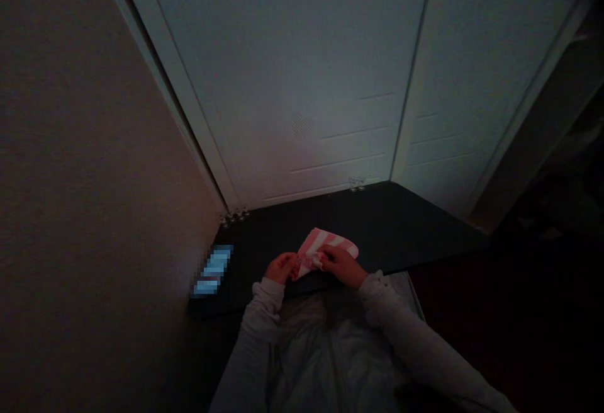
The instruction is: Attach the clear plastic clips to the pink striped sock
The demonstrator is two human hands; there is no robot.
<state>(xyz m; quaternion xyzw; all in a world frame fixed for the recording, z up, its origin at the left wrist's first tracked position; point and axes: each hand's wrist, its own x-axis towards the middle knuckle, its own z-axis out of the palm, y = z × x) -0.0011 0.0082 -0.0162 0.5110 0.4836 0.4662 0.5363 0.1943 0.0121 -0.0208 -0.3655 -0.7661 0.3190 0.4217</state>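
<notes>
A pink-and-white striped piece of cloth lies on the dark tabletop, near its front edge. One end of it is rounded, and a crumpled, patterned part faces me. At the cloth's left corner, my left hand has its fingers closed in a pinch. My right hand grips the crumpled part farther right, thumb and fingers together. The room is dim, so the exact kind of cloth item cannot be made out.
A lit, blurred-out screen is at the table's left end, by the wall. Small clear objects stand in two groups along the back edge, one at left and one farther right. White panels rise behind.
</notes>
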